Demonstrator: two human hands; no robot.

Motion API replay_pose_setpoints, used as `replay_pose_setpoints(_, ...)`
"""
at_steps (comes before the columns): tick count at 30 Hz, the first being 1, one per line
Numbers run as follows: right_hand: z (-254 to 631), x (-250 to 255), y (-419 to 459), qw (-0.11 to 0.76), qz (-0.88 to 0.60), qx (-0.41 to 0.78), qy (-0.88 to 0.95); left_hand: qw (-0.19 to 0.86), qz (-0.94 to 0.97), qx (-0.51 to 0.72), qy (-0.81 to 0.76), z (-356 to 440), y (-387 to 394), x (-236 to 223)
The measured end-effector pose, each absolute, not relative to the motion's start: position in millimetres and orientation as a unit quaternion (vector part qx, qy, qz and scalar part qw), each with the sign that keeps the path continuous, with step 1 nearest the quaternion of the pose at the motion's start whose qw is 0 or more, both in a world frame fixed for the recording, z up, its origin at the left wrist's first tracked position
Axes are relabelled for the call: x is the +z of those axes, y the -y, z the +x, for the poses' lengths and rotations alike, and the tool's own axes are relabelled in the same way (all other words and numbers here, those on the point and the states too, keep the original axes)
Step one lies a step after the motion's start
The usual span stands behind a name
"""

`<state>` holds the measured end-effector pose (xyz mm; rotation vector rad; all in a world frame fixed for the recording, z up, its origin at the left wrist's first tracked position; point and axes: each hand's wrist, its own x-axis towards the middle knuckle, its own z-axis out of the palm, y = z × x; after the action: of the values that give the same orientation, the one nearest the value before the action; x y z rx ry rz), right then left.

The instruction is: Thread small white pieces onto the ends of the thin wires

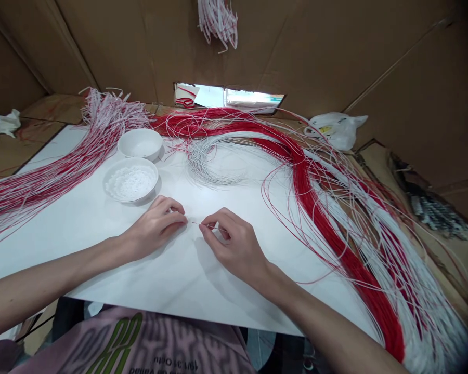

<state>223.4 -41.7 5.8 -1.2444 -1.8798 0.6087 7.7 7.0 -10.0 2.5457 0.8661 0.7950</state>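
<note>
Nearest the body, below the hands, is the printed front of a shirt [140, 340]; past it, the white table [171, 288] spreads beneath both forearms. The two hands are near each other but apart. The right hand [234, 244] pinches a fine red thread [194, 223] between thumb and finger, its short free end pointing across the gap towards the left hand [161, 223]. The left thumb and finger draw close together; whether they grip anything is too small to tell. The thread looks very light, thin and flexible, likely to bend if pushed, so a pinch just behind its tip should steady it best. Beyond the left hand sit a bowl of small white pieces [130, 179] and, behind that, another bowl [140, 144]. Beyond the right hand curves a thick bundle of red cords [308, 192]. Farthest off stands a cardboard wall [312, 57].
</note>
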Motion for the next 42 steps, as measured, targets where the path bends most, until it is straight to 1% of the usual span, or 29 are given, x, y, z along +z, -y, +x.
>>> replay_pose_setpoints(2,222.8,5.9,42.6,0.399,-0.478,0.246,0.743,0.222,0.872,0.304,-0.312,8.8,-3.8,-6.3)
replay_pose_setpoints(3,222.2,6.2,43.5,0.403,-0.469,0.251,0.744,0.266,0.850,0.319,-0.324,9.6,-1.7,-4.1)
replay_pose_setpoints(5,220.9,7.3,45.9,0.417,-0.445,0.262,0.748,0.381,0.783,0.338,-0.357,11.5,3.1,0.4)
replay_pose_setpoints(8,219.1,9.1,49.8,0.450,-0.401,0.264,0.753,0.551,0.661,0.334,-0.386,14.3,9.3,5.3)
replay_pose_setpoints(10,218.5,9.8,51.7,0.467,-0.380,0.253,0.757,0.619,0.607,0.326,-0.378,15.2,11.4,6.2)
replay_pose_setpoints(13,218.3,10.3,53.1,0.479,-0.362,0.242,0.762,0.671,0.564,0.315,-0.364,14.8,12.5,5.1)
replay_pose_setpoints(18,218.2,11.4,53.4,0.479,-0.356,0.245,0.764,0.698,0.538,0.306,-0.360,13.4,13.3,4.4)
replay_pose_setpoints(27,217.9,11.3,52.7,0.480,-0.351,0.250,0.764,0.694,0.545,0.301,-0.361,13.1,13.3,3.6)
replay_pose_setpoints(42,219.5,10.9,52.0,0.461,-0.354,0.255,0.773,0.612,0.624,0.333,-0.353,13.0,16.3,8.9)
